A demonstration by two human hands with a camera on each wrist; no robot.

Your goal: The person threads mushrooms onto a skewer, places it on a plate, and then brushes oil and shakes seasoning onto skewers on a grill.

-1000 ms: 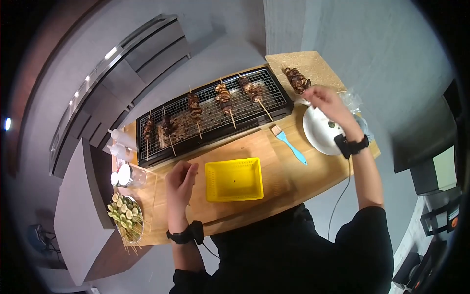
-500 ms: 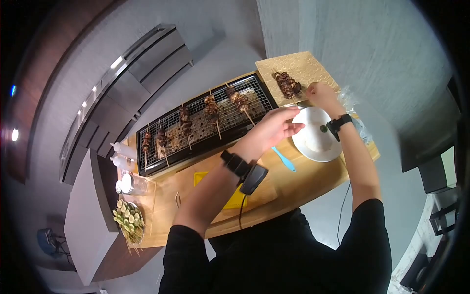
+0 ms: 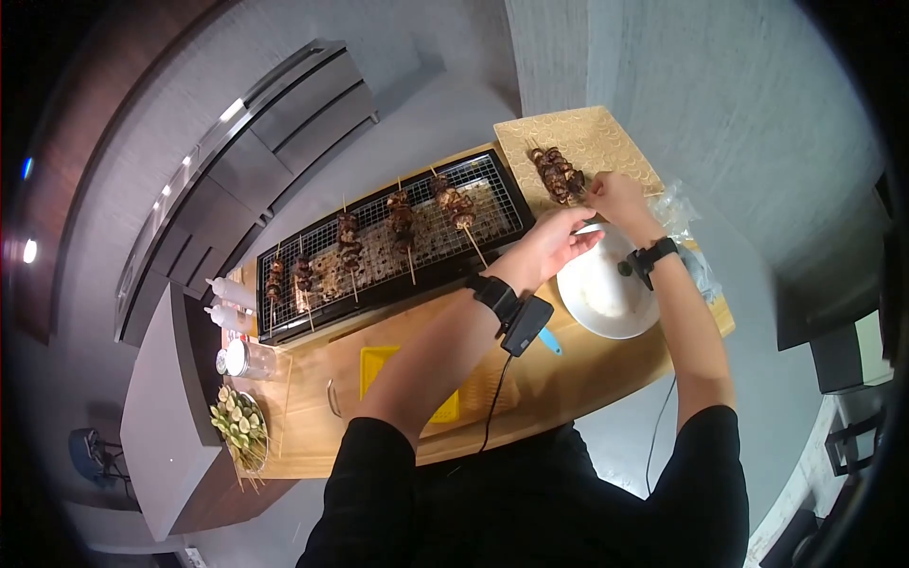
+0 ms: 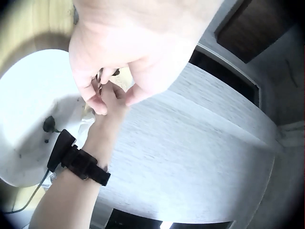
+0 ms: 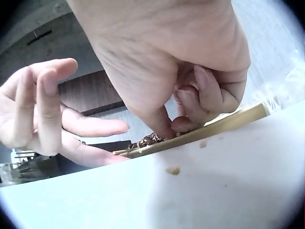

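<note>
On the gold board [image 3: 611, 142] at the back right lies a small bunch of browned meat skewers [image 3: 559, 175]. My right hand [image 3: 620, 201] is at the near end of this bunch, its thumb and fingertips pinching at a skewer; the curled fingers hide most of the stick. Just left of it, my left hand [image 3: 557, 244] reaches in over the white plate's far edge, fingers loosely spread and apart from the meat in the right wrist view. Below both hands, the white plate [image 3: 606, 298] carries a small dark green scrap [image 3: 624, 269].
A black grill [image 3: 379, 232] with several meat skewers spans the table's back. My left forearm partly covers a yellow basket [image 3: 377, 364] and a blue-handled brush [image 3: 550, 343]. Squeeze bottles [image 3: 232, 305], a jar [image 3: 254, 360] and vegetable skewers [image 3: 239, 417] stand left. Clear plastic [image 3: 674, 213] lies right.
My left hand has moved from beside the yellow basket across to the right hand. The right hand has shifted slightly and stays by the skewers on the board. The head view has shifted slightly.
</note>
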